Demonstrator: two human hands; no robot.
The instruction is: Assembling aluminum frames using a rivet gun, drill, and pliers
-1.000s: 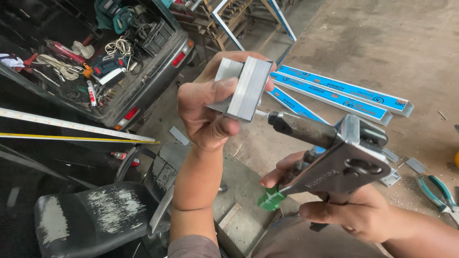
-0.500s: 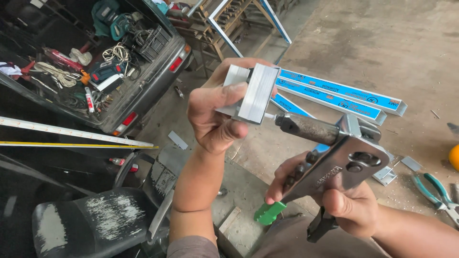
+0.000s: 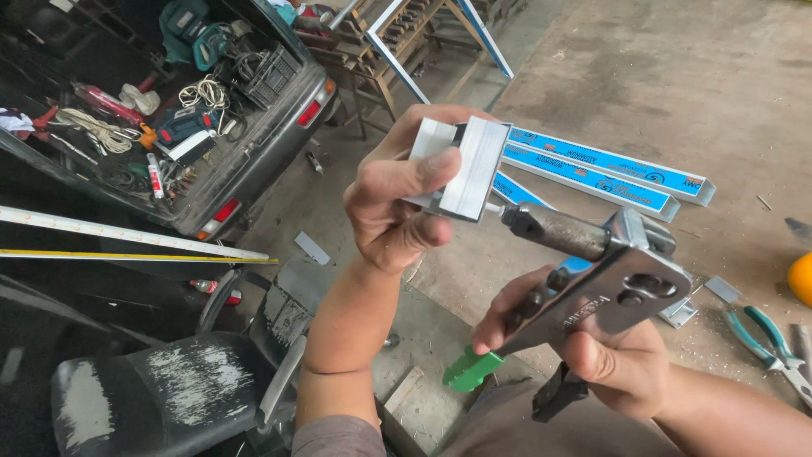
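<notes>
Right, the aluminium bracket (image 3: 461, 165) is up in mid-air, pinched tight by the left hand (image 3: 397, 203), thumb across its face. The hand riveter (image 3: 592, 271) has its nose pressed against the bracket's edge, right hand (image 3: 592, 347) clenched around the handles, green grip poking out below. Beyond, blue-wrapped aluminium profiles (image 3: 609, 173) lie on the concrete floor (image 3: 677, 76), pliers (image 3: 765, 338) nearby, open car boot (image 3: 169, 127) to the left

Bare concrete floor (image 3: 677, 85), dusty, daylight, scraps scattered. Open car boot (image 3: 152, 127) at 10 o'clock, full of tools, cords, crate. Worn black chair (image 3: 161, 398) at 7 o'clock. Blue-wrapped metal bars (image 3: 609, 173) on floor at 2 o'clock. Wooden frames (image 3: 406, 42) at 12 o'clock. Green-handled pliers (image 3: 765, 338) at 4 o'clock.
</notes>
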